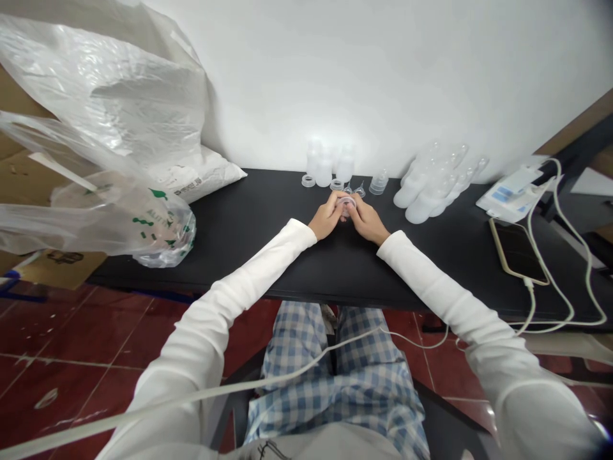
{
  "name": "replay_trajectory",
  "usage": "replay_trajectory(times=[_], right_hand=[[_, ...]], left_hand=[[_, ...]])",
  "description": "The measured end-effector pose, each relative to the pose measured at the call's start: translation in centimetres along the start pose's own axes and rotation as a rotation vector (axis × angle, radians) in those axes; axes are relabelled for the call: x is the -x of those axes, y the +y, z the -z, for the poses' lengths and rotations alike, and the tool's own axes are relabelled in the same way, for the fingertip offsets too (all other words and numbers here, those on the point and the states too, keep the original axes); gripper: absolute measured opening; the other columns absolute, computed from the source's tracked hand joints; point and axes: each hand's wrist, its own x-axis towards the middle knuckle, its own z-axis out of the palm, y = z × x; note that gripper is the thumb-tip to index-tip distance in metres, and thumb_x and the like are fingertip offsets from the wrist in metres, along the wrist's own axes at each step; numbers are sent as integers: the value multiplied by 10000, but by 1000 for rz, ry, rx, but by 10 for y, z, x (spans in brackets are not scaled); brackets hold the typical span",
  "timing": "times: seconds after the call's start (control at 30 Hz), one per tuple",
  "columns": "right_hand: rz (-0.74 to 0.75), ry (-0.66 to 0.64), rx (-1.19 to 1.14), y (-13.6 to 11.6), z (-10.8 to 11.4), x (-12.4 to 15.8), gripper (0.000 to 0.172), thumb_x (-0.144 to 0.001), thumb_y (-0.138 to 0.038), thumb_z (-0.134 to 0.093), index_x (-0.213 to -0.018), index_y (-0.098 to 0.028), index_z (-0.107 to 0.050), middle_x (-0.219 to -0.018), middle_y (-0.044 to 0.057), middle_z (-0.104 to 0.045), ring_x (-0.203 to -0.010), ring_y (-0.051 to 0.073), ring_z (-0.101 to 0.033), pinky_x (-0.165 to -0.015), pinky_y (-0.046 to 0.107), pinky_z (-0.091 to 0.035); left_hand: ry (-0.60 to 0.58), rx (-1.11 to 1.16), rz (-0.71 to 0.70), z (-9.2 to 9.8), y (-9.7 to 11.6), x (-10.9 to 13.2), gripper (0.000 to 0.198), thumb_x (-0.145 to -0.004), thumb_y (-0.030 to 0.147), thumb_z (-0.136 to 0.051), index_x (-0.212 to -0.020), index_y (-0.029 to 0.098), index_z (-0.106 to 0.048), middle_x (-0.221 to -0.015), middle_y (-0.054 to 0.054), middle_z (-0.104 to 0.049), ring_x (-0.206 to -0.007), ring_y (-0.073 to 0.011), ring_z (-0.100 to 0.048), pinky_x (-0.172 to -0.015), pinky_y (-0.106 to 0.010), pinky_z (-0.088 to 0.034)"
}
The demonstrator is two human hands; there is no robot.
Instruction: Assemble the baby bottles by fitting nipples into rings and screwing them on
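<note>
Both my hands meet at the middle of the black table. My left hand (327,216) and my right hand (368,219) pinch a clear round bottle collar (347,201) between fingers and thumbs; whether a nipple sits inside it I cannot make out. Just beyond my fingers lie clear bottle nipples (360,190). A loose collar (308,181) and another collar (337,184) rest in front of several upright frosted baby bottles (324,167) by the wall. To their right stands a clear capped nipple assembly (379,182).
Several baby bottles with nipples (425,198) lie together at the right. Beyond them are a white box (510,198), a phone (518,249) and white cables (569,223). Plastic bags (163,223) crowd the left. A cable (287,375) crosses above my lap.
</note>
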Motion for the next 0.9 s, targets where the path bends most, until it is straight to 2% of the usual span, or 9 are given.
replay_trajectory(times=[0.13,0.27,0.4,0.57,0.73,0.9], right_hand=[[-34,53,2,1,-3,-1,601,-1004,-714,-255,-1162,-240,-589,-949,85,-713,-855,261,-671,-819,404,-509],[-26,108,-11,1,-5,-3,604,-1004,-690,-302,-1222,-208,-594,-1025,105,-721,-868,250,-667,-823,395,-517],[-18,122,-38,-1,-5,-4,555,-988,-675,-385,-1161,-201,-616,-909,76,-710,-722,201,-617,-750,351,-514],[-35,64,-64,-4,-4,-4,527,-968,-673,-430,-1067,-195,-631,-776,45,-682,-608,166,-566,-656,307,-468],[-72,75,-70,-3,-4,-4,521,-961,-678,-445,-1048,-200,-632,-696,14,-651,-567,153,-552,-614,290,-436],[-94,101,-82,-2,-5,-3,527,-974,-692,-408,-1120,-223,-599,-776,27,-685,-635,181,-610,-666,316,-477]], left_hand=[[17,-46,-15,-2,-2,-2,325,-987,451,-561,-1193,200,-569,-946,-26,-708,-658,-102,-640,-745,-273,-552],[30,-105,-3,-2,-3,-3,296,-990,371,-562,-1226,193,-582,-857,1,-692,-654,-96,-639,-739,-244,-540],[62,-153,0,-1,-2,-3,228,-979,319,-576,-1171,200,-604,-776,22,-664,-645,-100,-632,-726,-236,-529],[84,-166,59,2,-3,-3,161,-951,319,-620,-1058,200,-602,-721,36,-646,-617,-102,-611,-677,-230,-514],[5,-117,96,3,-1,-3,188,-995,355,-546,-1113,212,-578,-756,35,-666,-647,-105,-650,-717,-245,-535],[16,-145,33,3,0,-2,283,-1009,394,-525,-1230,218,-527,-779,34,-667,-647,-114,-640,-770,-273,-528]])
